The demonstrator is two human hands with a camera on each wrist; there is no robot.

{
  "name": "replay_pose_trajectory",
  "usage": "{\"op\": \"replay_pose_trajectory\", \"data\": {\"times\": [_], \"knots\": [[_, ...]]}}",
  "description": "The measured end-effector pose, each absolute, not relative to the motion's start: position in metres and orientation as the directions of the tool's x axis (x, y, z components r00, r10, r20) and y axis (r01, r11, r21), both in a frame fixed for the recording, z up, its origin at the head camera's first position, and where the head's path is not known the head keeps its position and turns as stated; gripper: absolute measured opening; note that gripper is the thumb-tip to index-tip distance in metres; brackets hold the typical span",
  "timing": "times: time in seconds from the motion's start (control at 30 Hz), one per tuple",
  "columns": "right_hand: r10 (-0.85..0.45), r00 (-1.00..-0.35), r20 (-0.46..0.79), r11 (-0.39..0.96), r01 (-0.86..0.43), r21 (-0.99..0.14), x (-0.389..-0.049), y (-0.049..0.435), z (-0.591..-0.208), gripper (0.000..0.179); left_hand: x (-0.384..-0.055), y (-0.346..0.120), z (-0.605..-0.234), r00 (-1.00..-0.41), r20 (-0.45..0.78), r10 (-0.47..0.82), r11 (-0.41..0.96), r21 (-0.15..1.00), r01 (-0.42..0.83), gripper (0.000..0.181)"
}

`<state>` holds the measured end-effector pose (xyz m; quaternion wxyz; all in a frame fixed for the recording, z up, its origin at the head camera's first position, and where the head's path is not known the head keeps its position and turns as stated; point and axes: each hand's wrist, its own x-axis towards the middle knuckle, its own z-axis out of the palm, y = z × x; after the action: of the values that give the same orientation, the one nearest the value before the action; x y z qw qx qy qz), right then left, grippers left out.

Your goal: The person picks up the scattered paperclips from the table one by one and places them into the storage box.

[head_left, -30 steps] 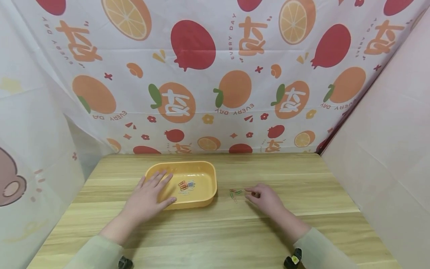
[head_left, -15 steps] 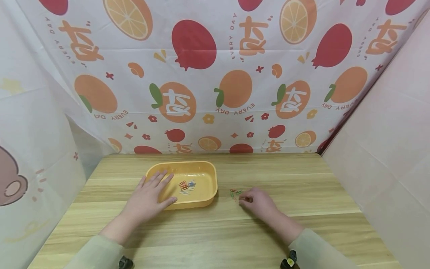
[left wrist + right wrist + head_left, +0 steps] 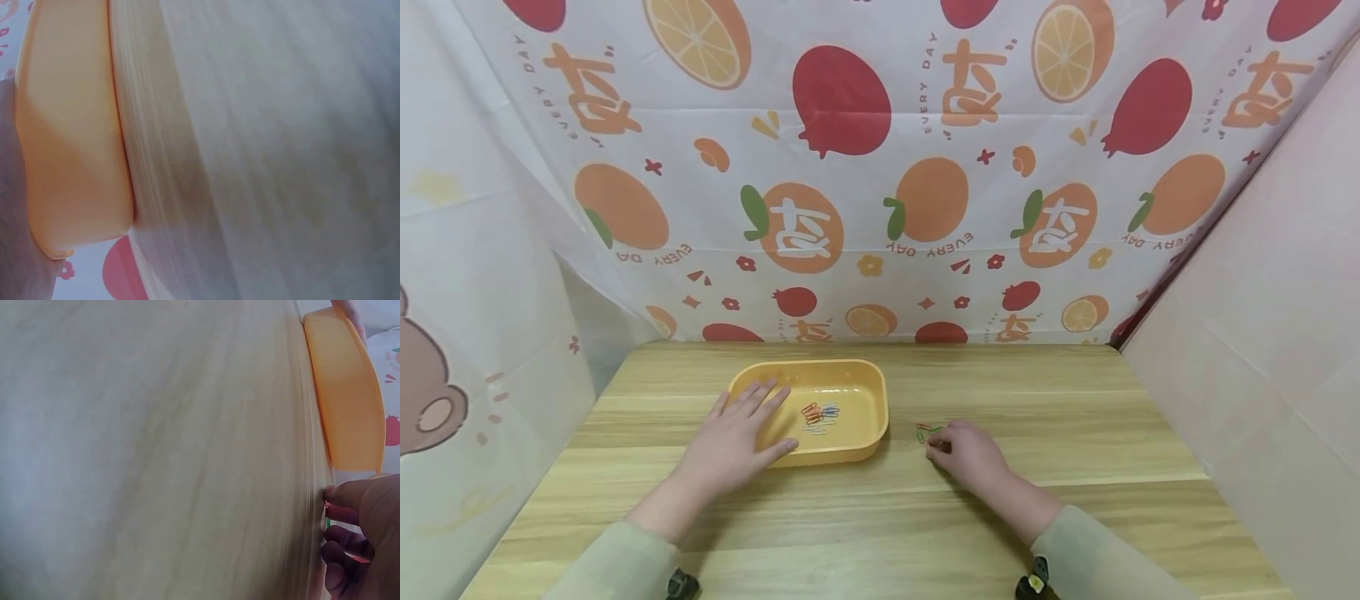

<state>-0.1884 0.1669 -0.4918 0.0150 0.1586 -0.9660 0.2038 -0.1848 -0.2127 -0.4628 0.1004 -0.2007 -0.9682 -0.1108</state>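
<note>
My left hand (image 3: 730,442) lies over the left side of a yellow tray (image 3: 880,437), fingers spread and reaching inside, thumb over the near rim. Several paper clips (image 3: 813,414), red, blue and white, lie on the tray's floor. To the tray's right, my right hand (image 3: 973,457) is down at the tabletop, thumb and forefinger together on a reddish paper clip (image 3: 326,504), mostly covered by the fingertips. Close beside those fingertips lie green paper clips (image 3: 921,435) and a red one. In the left wrist view, the tray's outer wall (image 3: 75,137) stands beside the hand.
The wooden table (image 3: 865,533) bears the tray and the clips. A fruit-printed cloth (image 3: 880,208) hangs behind its far edge. Pale cloth walls (image 3: 1247,333) close off both sides.
My right hand has moved left and slightly nearer, coming down over the reddish clip on the table. My left hand has stayed on the tray.
</note>
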Motion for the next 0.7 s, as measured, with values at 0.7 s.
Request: {"op": "replay_pose_trajectory", "data": {"times": [0.7], "knots": [[-0.267, -0.963, 0.041, 0.87, -0.26, -0.419, -0.1954, 0.1608, -0.4875, 0.005, -0.1848, -0.2124, -0.4605, -0.9, 0.234, 0.367, 0.897, 0.166, 0.409, 0.084]]}}
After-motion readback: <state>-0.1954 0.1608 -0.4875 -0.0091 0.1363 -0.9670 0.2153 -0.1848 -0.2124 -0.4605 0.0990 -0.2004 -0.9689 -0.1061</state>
